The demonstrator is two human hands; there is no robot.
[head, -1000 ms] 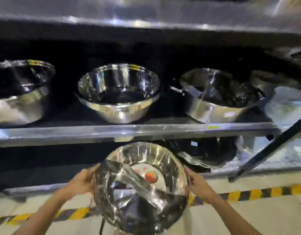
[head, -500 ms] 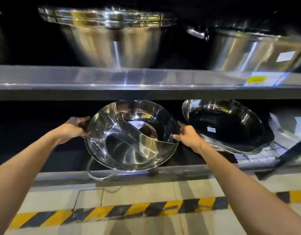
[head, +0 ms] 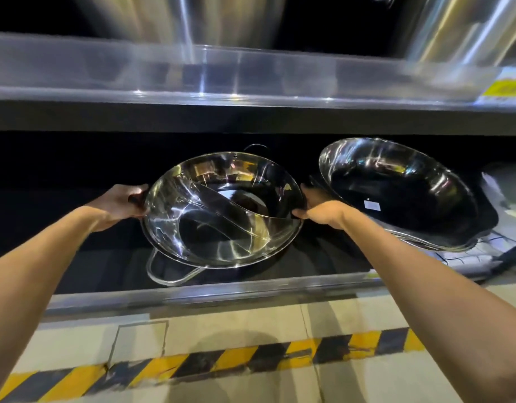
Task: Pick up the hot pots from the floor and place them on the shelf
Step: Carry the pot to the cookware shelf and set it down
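Note:
A shiny steel hot pot (head: 221,210) with a curved divider inside is held over the dark bottom shelf (head: 210,283), tilted a little toward me. My left hand (head: 125,203) grips its left rim and my right hand (head: 317,207) grips its right rim. One wire loop handle (head: 169,274) hangs at the pot's near left, another shows behind its far rim. To the right, a second steel pot (head: 402,193) leans tilted on the same shelf, a small white label inside it.
The shelf above (head: 251,74) runs across the view just over the pot, carrying large steel bowls (head: 178,18) and a yellow price tag (head: 504,90). Below lies a pale floor with a yellow-and-black hazard stripe (head: 216,362). White wrapped goods (head: 507,199) sit at far right.
The divided pot has gone from above the floor into the bottom shelf opening, further in and more level. My view has dropped lower and closer. Both hands keep their grip.

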